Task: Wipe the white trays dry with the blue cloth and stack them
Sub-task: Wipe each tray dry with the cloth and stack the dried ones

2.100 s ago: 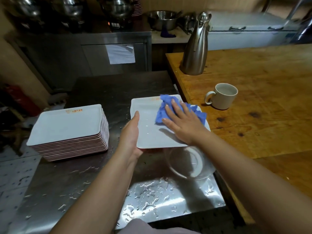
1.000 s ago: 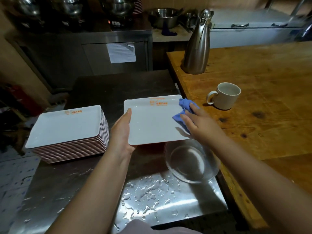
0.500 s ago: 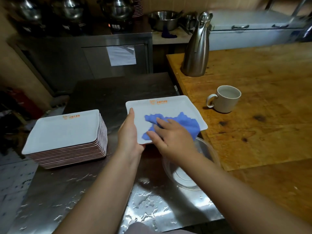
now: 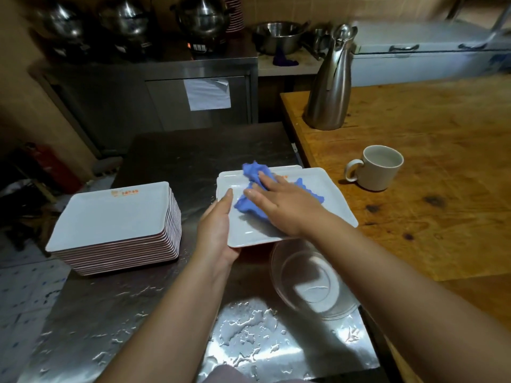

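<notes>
Left hand (image 4: 218,230) grips white tray (image 4: 329,194), long axis sideways; right hand (image 4: 287,205) presses blue cloth (image 4: 255,172).

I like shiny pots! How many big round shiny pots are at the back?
3: left pot, middle pot, right pot, all in a row along the back counter. More may be hidden.

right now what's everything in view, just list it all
white tray being wiped: one, white, held over the steel counter
blue cloth: one, blue, on that tray under the right hand
tray stack: one pile, white with pinkish edges, counter left
steel counter: one, silver, wet near front
glass bowl: one, clear, below the tray
mug: one, cream, wooden table
wooden table: one, brown, right
jug: one, steel, table's far corner
pots: several, steel, back shelf
left hand: grips tray's left edge
right hand: presses cloth flat
</notes>
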